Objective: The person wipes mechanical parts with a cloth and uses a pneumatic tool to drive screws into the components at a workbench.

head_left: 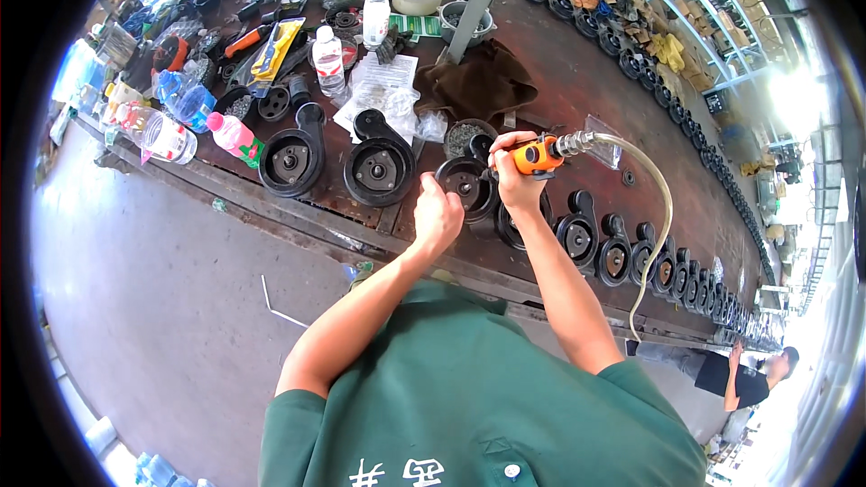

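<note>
My right hand is wrapped round an orange air tool with a metal coupling and a pale hose. The tool is over the upper right of a round black housing with a short arm, and its working end is hidden by the hand. My left hand is closed on the left rim of that same housing. Two similar housings, one nearer and one further off, lie to the left. To the right, a row of similar housings begins beside my right forearm.
A bowl of small metal parts and a dark brown cloth lie behind. Bottles, papers and a yellow package crowd the left. A grey post rises from the table. Another person is far right.
</note>
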Action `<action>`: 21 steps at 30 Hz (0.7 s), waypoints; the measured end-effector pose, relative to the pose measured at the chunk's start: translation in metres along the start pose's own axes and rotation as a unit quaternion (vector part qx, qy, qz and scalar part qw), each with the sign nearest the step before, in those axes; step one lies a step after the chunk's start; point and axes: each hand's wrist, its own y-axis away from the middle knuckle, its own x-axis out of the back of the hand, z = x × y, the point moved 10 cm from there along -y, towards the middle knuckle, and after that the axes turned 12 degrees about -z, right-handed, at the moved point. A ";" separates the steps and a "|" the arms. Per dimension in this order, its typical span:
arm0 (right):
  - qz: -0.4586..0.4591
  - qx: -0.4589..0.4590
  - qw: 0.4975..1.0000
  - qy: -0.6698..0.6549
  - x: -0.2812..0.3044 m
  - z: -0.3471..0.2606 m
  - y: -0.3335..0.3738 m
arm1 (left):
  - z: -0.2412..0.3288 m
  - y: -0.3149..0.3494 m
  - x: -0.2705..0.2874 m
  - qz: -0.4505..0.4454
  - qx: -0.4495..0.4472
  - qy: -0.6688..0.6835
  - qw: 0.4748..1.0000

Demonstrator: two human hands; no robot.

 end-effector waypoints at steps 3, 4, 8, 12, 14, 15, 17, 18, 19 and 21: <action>0.004 0.000 1.000 0.023 0.005 -0.001 -0.002 | 0.001 0.001 -0.001 -0.005 0.001 0.011 1.000; 0.005 -0.003 1.000 0.026 0.004 -0.003 -0.003 | 0.001 0.001 0.001 -0.011 0.010 0.017 1.000; -0.023 -0.001 0.999 0.035 -0.003 -0.002 0.014 | -0.003 0.003 0.003 -0.011 0.009 0.022 1.000; -0.036 0.002 0.998 0.050 -0.003 -0.001 0.015 | -0.008 -0.002 0.000 0.003 -0.028 0.022 0.999; -0.003 -0.005 0.999 0.038 0.003 -0.002 0.005 | -0.003 0.002 0.000 -0.011 -0.022 0.025 0.999; 0.006 -0.016 1.000 0.024 0.006 -0.004 0.002 | 0.000 0.004 0.001 -0.016 -0.017 0.028 0.999; 0.010 -0.011 1.000 0.019 0.005 -0.018 0.007 | -0.001 0.001 0.004 0.001 -0.035 0.025 0.999; -0.004 -0.003 1.000 -0.011 0.002 -0.024 0.009 | -0.005 -0.001 0.003 0.020 -0.057 0.018 0.998; -0.015 -0.004 1.000 -0.016 0.000 -0.030 0.012 | 0.002 0.001 0.004 0.033 -0.082 0.011 0.996; -0.019 -0.039 0.999 -0.031 -0.001 -0.020 0.027 | -0.005 0.000 -0.001 -0.001 -0.043 0.022 0.999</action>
